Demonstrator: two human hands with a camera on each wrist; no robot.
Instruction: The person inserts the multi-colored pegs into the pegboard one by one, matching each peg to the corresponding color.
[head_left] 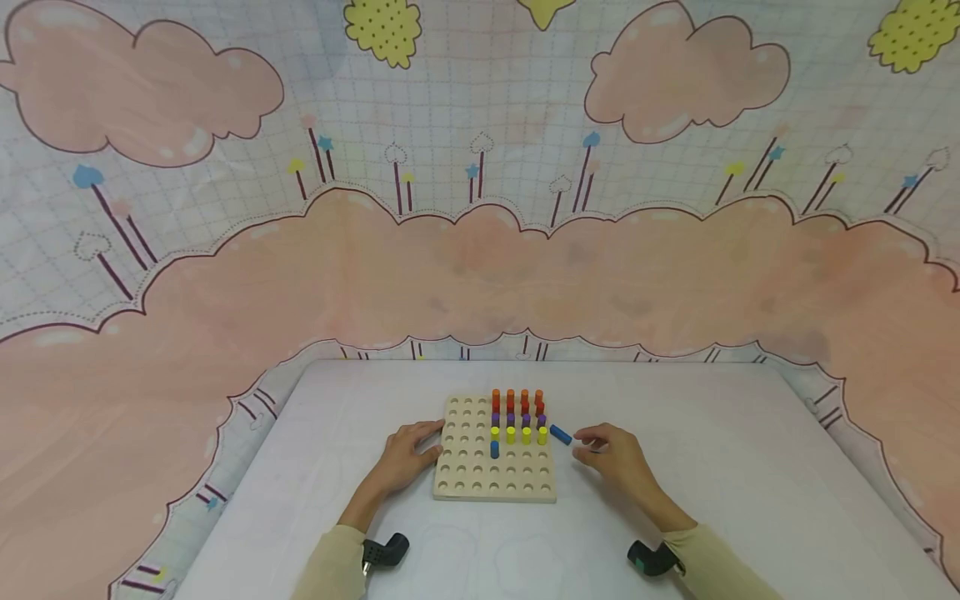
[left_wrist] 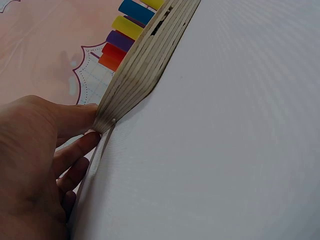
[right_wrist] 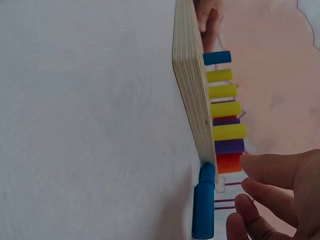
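A square wooden peg board (head_left: 461,471) lies on the table. Rows of orange, red, purple and yellow pegs (head_left: 511,435) stand in its far right part. One blue peg (head_left: 494,450) stands upright in front of the yellow row. My left hand (head_left: 408,450) rests at the board's left side, thumb and fingertips against its edge (left_wrist: 132,85). Off the right side, a loose blue peg (head_left: 560,435) lies on the table. The right wrist view shows a second blue peg (right_wrist: 203,212) lying nearer. My right hand (head_left: 613,457) hovers beside them, fingers loosely bent, holding nothing.
The board stands on a white-covered table (head_left: 337,400). Bare holes (head_left: 460,438) fill the board's left part and front rows. Behind the table hangs a cloth (head_left: 480,275) printed with clouds. Dark wrist cameras (head_left: 386,551) sit at both sleeves.
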